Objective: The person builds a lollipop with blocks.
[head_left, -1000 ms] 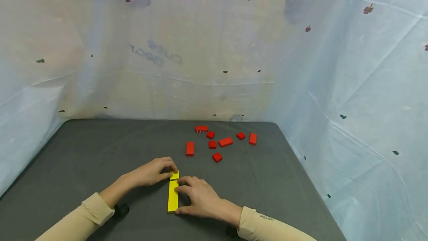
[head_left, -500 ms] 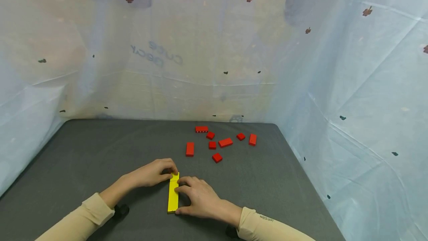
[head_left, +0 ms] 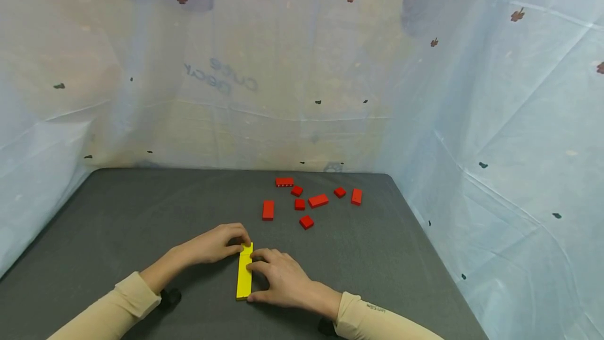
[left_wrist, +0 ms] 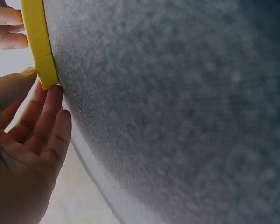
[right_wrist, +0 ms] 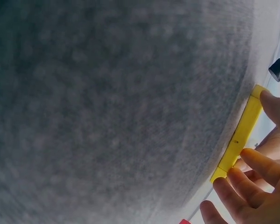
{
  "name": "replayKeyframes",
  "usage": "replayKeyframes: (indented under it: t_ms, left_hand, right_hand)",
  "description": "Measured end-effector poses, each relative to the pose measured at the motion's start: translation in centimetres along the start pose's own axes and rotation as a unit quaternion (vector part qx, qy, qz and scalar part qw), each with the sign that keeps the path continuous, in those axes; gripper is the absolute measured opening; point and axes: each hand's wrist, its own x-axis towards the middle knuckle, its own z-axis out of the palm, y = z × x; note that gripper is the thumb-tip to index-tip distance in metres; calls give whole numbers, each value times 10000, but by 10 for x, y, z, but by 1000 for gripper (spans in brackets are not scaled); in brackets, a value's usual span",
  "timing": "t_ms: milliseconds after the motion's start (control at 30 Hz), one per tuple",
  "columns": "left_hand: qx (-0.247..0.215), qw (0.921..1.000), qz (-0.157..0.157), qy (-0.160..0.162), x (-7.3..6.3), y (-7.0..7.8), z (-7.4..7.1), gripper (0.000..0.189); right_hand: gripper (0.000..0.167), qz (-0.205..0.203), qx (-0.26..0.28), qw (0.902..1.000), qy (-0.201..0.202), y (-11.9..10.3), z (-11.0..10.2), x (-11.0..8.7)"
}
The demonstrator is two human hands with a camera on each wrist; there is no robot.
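Note:
A flat yellow strip of building bricks lies lengthwise on the dark table, made of a long piece [head_left: 244, 281] and a short yellow brick [head_left: 247, 250] at its far end. Only a thin seam shows between these two. My left hand [head_left: 219, 244] pinches the short brick, its thumb on the left side and fingertips at the far end, as the left wrist view shows. From the right, my right hand [head_left: 284, 279] holds the long piece [right_wrist: 241, 129]. Its thumb is at the near end, with the index fingertip farther along and the other fingers by the far seam.
Beyond the hands, several red bricks lie scattered, among them a long one [head_left: 268, 210], a square one [head_left: 306, 222] and one with studs showing [head_left: 284, 182]. The dark tabletop [head_left: 141, 198] ends at a pale plastic curtain [head_left: 264, 130] behind and to the right.
A dark gap between the short brick and the long piece has narrowed to a thin seam, as my left hand drew the short brick slightly nearer. My right hand has stayed in place.

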Motion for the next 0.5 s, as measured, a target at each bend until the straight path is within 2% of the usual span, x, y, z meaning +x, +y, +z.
replayKeyframes:
  t_ms: [133,233,400,500]
  left_hand:
    - [-25,9999,-67,117,-4,-1,1,15]
    - [47,9993,-269,262,-10,3,0,19]
    - [639,9957,-409,540,-22,19,2,35]
    - [982,9928,-403,547,-28,28,7,49]
  right_hand:
    - [62,3,155,9999,61,3,-3,-2]
    - [64,103,344,9990,262,10,-9,-4]
    - [61,416,802,9927,799,29,-23,-1]
    - [60,661,1103,9860,1063,45,-30,5]
